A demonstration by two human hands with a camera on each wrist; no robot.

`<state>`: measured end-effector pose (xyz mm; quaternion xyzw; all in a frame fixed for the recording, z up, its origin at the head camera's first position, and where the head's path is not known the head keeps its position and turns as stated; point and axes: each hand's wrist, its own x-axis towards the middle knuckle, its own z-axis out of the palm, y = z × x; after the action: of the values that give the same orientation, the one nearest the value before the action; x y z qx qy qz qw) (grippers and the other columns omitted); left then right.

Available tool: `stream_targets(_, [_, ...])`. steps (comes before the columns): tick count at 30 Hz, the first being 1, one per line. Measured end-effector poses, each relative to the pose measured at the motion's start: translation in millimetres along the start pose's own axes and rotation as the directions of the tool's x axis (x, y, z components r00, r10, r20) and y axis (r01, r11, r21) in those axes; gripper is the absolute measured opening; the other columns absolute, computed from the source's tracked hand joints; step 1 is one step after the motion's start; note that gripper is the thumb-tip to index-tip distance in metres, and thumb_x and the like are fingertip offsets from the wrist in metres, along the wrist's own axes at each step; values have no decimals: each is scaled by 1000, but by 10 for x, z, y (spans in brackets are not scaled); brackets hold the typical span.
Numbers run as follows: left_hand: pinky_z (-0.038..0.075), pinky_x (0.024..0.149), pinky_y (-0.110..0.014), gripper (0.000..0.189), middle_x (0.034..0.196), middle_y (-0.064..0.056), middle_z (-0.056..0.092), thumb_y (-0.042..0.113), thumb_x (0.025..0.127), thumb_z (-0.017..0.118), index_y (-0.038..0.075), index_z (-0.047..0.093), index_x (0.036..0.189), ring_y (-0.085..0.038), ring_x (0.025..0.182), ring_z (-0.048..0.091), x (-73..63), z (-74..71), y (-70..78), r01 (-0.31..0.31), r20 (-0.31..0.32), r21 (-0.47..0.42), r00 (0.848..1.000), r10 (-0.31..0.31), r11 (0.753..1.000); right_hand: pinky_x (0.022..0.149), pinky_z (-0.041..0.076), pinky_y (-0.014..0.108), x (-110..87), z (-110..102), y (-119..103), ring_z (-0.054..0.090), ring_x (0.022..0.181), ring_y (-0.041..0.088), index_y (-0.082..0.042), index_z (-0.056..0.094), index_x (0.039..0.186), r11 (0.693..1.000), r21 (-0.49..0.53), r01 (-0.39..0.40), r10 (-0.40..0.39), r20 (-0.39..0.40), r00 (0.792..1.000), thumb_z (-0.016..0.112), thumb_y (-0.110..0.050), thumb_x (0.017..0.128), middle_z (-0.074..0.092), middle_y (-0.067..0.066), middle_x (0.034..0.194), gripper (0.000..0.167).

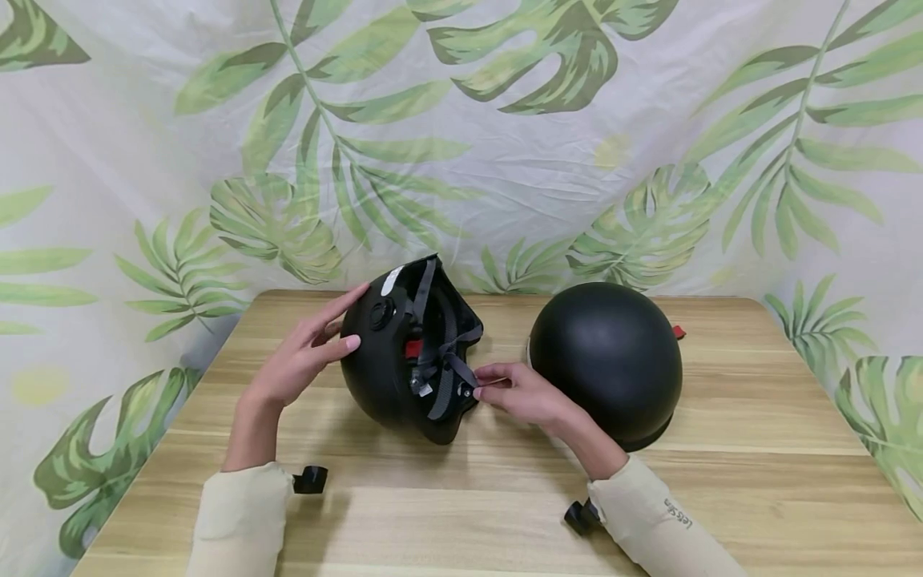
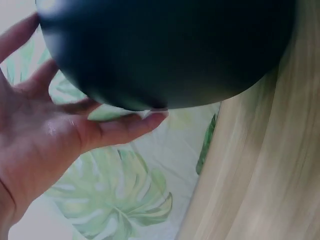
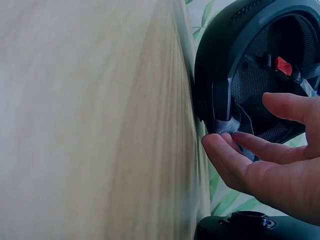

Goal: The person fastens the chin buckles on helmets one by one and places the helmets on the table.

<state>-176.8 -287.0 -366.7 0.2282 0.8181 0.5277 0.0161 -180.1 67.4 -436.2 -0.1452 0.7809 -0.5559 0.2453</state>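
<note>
A black helmet (image 1: 378,373) stands tilted on the table with its hollow side turned to the right. Inside show dark grey webbing, a red piece (image 3: 283,66) and dark mesh padding. My left hand (image 1: 306,357) rests against the outer shell, fingers spread; in the left wrist view its thumb lies along the smooth shell's edge. Some of its fingers are hidden behind the helmet. With its fingertips my right hand (image 1: 522,393) pinches a grey chin strap (image 3: 228,125) at the helmet's lower rim. In the right wrist view its thumb stands apart from the strap.
A second black helmet (image 1: 609,361) sits dome up, close to the right forearm, a small red tab (image 1: 679,332) sticking out behind it. The wooden table (image 1: 447,513) ends at a leaf-patterned cloth (image 1: 534,184). Black wrist mounts (image 1: 310,479) project from both sleeves.
</note>
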Motion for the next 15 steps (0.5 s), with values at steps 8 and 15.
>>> stream_targets(8, [53,100,-24,70,169,-2,37,12,105,65,30,37,167,-38,146,45,-13,-22,-59,46,-1,-69,999,-46,997,97,53,32,-6,16,3,65,119,22,2,59,147,1000,13,6,-6,21,1000,65,-20,104,64,17,141,48])
stream_targets(15, [52,99,-22,69,168,-2,39,15,105,66,33,38,166,-37,146,46,-11,-16,-34,64,-19,-32,998,-65,997,109,50,47,-50,27,-158,57,137,34,-1,58,149,992,-111,66,-67,-4,998,68,-23,104,58,14,150,51])
